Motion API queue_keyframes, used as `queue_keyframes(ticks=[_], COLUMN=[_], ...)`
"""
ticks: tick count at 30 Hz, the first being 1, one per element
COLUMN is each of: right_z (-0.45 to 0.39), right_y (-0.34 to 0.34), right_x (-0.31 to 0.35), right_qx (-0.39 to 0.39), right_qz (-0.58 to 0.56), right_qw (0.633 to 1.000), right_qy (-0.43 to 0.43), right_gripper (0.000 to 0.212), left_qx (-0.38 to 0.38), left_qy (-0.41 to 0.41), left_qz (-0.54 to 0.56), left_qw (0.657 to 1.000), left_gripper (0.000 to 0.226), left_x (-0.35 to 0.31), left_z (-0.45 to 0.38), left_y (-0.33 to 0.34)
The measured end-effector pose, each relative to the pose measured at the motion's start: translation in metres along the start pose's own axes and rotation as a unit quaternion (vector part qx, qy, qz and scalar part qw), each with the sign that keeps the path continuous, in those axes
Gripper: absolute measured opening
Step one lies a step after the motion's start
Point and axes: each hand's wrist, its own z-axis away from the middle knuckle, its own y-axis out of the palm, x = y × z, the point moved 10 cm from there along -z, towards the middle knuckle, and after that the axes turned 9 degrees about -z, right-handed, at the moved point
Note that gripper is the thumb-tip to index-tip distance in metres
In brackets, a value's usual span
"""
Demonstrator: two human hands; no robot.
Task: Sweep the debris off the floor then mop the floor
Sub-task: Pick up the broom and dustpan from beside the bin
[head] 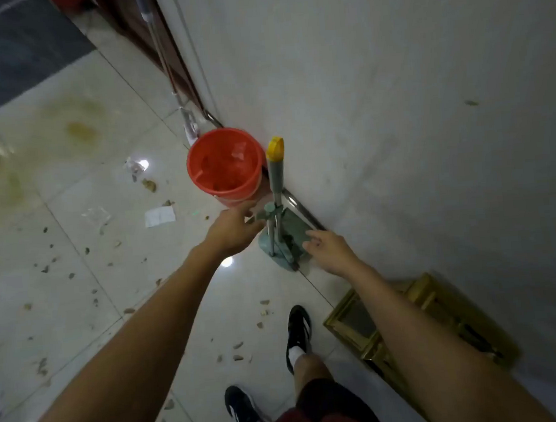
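Reaching for the broom and dustpan set (279, 217) standing by the wall at frame centre, both hands, left hand (235, 229) and right hand (331, 250), are open; sweeping has not begun, debris (150, 185) litters the floor (77, 293), so gripping the handle comes next.

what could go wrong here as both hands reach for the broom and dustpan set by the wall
1. The left hand reaches close beside the orange bucket; a careless pull on the broom handle could knock it over.
2. The dustpan stands upright against the wall; lifting only the broom might topple it.
3. Debris and a yellowish stain lie on glossy tiles, a possible slip risk near the shoes.
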Motion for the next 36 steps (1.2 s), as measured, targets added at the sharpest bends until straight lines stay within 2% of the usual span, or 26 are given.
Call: queue_keyframes(ticks=[4,7,13,18,21,24,27,30,33,36], right_z=[-0.024,-0.037,-0.048,-0.048,-0.044,-0.036,-0.028,-0.019,-0.008,0.012], right_y=[-0.005,-0.007,-0.004,-0.004,-0.001,0.004,0.013,0.016,0.023,0.036], right_x=[-0.007,-0.013,-0.024,-0.03,-0.026,-0.028,-0.03,-0.028,-0.023,-0.017], right_qx=[0.025,0.036,0.057,0.042,0.037,0.031,0.026,0.008,-0.004,-0.008], right_qz=[-0.032,-0.01,-0.003,0.003,0.021,0.036,0.022,-0.002,0.001,0.003], right_qw=[0.999,0.998,0.997,0.997,0.999,0.998,0.999,0.999,1.0,1.0], right_qy=[0.034,0.042,0.052,0.063,0.034,0.04,0.039,0.036,0.027,0.018], right_gripper=[0.052,0.052,0.052,0.048,0.047,0.051,0.051,0.05,0.05,0.049], left_qx=[0.069,0.097,0.064,0.084,0.07,0.046,0.073,0.131,0.133,0.1], left_qy=[-0.036,-0.07,-0.102,-0.103,-0.11,-0.123,-0.178,-0.239,-0.215,-0.184], left_qz=[-0.007,-0.033,-0.033,-0.036,-0.007,0.008,0.053,0.126,0.141,0.152], left_qw=[0.997,0.992,0.992,0.99,0.991,0.991,0.98,0.954,0.957,0.966], left_gripper=[0.041,0.025,0.022,0.027,0.021,0.013,0.015,0.031,0.04,0.034], left_x=[-0.005,0.001,0.009,0.018,0.025,0.035,0.059,0.077,0.08,0.088], left_z=[-0.031,-0.041,-0.051,-0.039,-0.02,-0.001,0.018,0.04,0.054,0.072], left_y=[0.023,0.042,0.05,0.063,0.071,0.076,0.095,0.125,0.143,0.154])
